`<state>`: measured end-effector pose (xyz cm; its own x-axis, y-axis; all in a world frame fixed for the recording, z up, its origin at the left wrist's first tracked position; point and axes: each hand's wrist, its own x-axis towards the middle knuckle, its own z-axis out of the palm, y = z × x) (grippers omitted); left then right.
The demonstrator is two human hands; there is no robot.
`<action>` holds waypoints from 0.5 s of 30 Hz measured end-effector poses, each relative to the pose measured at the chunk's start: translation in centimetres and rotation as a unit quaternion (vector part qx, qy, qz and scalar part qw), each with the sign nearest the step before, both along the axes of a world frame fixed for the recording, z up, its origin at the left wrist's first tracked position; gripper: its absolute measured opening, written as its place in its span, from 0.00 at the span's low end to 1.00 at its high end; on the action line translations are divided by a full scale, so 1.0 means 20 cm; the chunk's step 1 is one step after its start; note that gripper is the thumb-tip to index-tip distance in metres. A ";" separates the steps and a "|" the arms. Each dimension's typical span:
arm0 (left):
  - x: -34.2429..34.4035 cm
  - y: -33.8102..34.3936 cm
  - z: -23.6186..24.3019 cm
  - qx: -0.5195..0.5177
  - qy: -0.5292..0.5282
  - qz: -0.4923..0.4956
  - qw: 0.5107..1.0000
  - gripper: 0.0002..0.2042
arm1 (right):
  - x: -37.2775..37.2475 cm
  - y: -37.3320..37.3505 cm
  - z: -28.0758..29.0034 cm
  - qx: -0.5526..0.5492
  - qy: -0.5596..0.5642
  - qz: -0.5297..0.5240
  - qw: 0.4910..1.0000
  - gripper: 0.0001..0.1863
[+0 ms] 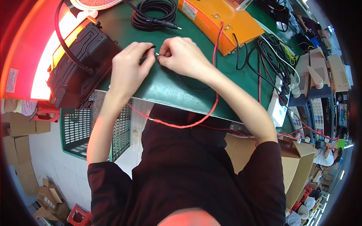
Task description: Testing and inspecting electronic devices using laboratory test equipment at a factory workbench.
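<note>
Above the smooth green tabletop (pixel 162 88), the left hand (pixel 132 62) pinches a small black tip (pixel 153 46) and the right hand (pixel 184 56) a slim, metallic-looking plug (pixel 157 54) (both grips narrow). Beyond lies coiled, ribbed black cable (pixel 152 5); below stands a latticed green plastic crate (pixel 73 132), contents unclear.

Light is reflected by the glossy, flat green-topped desk (pixel 166 91). Below the desk's left end, a pale tiled floor (pixel 49 150) is exposed, on which brown cardboard boxes (pixel 24 148) and a red plastic stool (pixel 86 217) are placed. To the desk's far right, narrow white strip lights (pixel 342 174) are seen.
</note>
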<state>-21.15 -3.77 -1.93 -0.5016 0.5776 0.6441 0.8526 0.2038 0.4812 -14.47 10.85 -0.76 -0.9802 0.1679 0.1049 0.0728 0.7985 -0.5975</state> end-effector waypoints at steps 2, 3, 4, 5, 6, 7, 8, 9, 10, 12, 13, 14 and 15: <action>0.03 -0.06 0.06 0.008 -0.084 -0.036 0.996 0.05 | 0.05 0.05 0.05 -0.129 -0.018 0.006 0.992 0.10; 0.04 -0.08 0.06 0.007 -0.086 -0.033 0.996 0.05 | 0.09 0.05 0.07 -0.322 -0.038 -0.005 0.946 0.08; 0.05 -0.09 0.05 0.021 -0.119 -0.073 0.990 0.05 | 0.13 0.04 0.12 -0.402 -0.017 -0.002 0.915 0.09; 0.07 -0.11 0.04 0.035 -0.152 -0.113 0.981 0.05 | 0.17 0.04 0.14 -0.411 0.009 0.024 0.911 0.10; 0.08 -0.12 0.04 0.021 -0.201 -0.131 0.971 0.06 | 0.20 0.03 0.16 -0.419 0.039 0.047 0.906 0.11; 0.08 -0.13 0.03 0.020 -0.202 -0.131 0.971 0.06 | 0.22 0.00 0.17 -0.408 0.031 0.063 0.910 0.12; 0.08 -0.14 0.03 0.047 -0.234 -0.149 0.960 0.06 | 0.25 -0.02 0.21 -0.367 -0.010 0.058 0.929 0.10; 0.08 -0.13 0.02 0.074 -0.267 -0.174 0.945 0.06 | 0.26 -0.04 0.18 -0.307 0.003 0.056 0.950 0.10; 0.08 -0.13 0.03 0.070 -0.289 -0.180 0.938 0.06 | 0.26 -0.05 0.13 -0.261 0.097 0.082 0.957 0.09; 0.06 -0.14 0.03 0.070 -0.290 -0.202 0.933 0.06 | 0.27 -0.06 0.13 -0.205 0.135 0.071 0.967 0.09; 0.06 -0.15 0.03 0.077 -0.310 -0.216 0.923 0.06 | 0.27 -0.07 0.15 -0.147 0.171 0.067 0.972 0.09; 0.05 -0.16 0.02 0.064 -0.288 -0.221 0.930 0.06 | 0.27 -0.08 0.17 -0.141 0.180 0.070 0.971 0.07; 0.04 -0.17 0.02 0.050 -0.264 -0.230 0.935 0.06 | 0.27 -0.10 0.17 -0.153 0.179 0.079 0.969 0.06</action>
<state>-20.28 -7.22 -1.47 -0.4781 0.7609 0.4388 0.4770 -0.1946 0.8571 -8.98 8.91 2.63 -0.9060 0.0953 0.4124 -0.2922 0.5640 -0.7723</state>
